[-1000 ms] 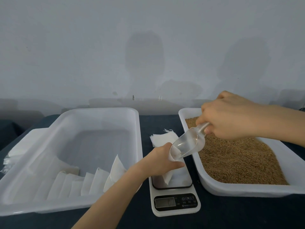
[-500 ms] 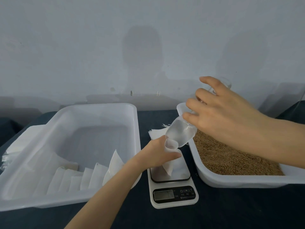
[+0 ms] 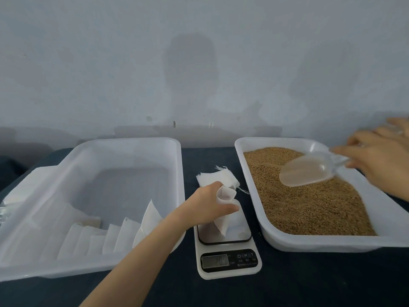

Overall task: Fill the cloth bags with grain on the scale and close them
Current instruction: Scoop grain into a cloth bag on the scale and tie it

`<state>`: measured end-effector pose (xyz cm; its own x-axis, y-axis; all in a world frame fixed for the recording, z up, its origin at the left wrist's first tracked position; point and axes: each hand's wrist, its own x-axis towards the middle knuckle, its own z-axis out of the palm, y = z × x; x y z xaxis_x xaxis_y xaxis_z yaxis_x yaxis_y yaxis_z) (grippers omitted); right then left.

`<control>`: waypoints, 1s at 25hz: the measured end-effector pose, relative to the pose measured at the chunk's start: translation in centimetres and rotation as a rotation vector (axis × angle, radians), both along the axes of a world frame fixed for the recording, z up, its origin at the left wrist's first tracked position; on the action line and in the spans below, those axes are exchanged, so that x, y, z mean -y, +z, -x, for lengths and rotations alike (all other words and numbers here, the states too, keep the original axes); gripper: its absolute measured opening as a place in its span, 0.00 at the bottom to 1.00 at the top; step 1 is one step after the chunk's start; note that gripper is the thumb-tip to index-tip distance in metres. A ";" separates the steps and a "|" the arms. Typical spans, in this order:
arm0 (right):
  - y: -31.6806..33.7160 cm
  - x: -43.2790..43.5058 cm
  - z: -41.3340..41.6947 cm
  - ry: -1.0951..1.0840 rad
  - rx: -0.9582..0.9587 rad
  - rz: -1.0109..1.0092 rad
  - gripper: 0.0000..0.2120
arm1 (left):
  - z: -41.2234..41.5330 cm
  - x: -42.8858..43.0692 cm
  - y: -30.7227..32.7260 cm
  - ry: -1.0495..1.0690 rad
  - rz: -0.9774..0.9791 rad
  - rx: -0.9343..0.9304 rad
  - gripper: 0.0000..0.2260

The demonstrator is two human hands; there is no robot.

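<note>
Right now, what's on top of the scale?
A cloth bag, held open by the left hand, rests on the scale. The cloth hides what's inside.

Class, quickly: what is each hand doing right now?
Left hand: gripping a cloth bag on the scale.
Right hand: gripping the scoop over the grain.

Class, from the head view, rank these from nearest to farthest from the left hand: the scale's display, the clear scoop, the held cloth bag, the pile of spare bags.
1. Cloth bag: held in the left hand.
2. Pile of spare bags: just behind the hand.
3. Scale's display: in front, nearer the camera.
4. Clear scoop: far right, over the grain.
</note>
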<state>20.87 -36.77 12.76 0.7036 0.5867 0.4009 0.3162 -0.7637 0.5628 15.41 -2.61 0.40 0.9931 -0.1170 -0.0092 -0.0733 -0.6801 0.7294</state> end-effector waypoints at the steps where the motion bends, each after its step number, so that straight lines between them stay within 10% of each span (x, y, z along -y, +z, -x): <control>1: -0.9 0.2 0.2 -0.016 -0.033 -0.001 0.27 | -0.1 0.1 0.0 0.002 0.000 0.001 0.20; 25: -8.6 2.5 1.5 -0.210 -0.791 -0.822 0.21 | 0.0 0.0 -0.1 0.015 0.006 0.009 0.20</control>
<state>19.35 -39.25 4.14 0.9806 0.1955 0.0122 0.1820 -0.8864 -0.4258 15.38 -2.61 0.28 0.9947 -0.1025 0.0000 -0.0698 -0.6770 0.7327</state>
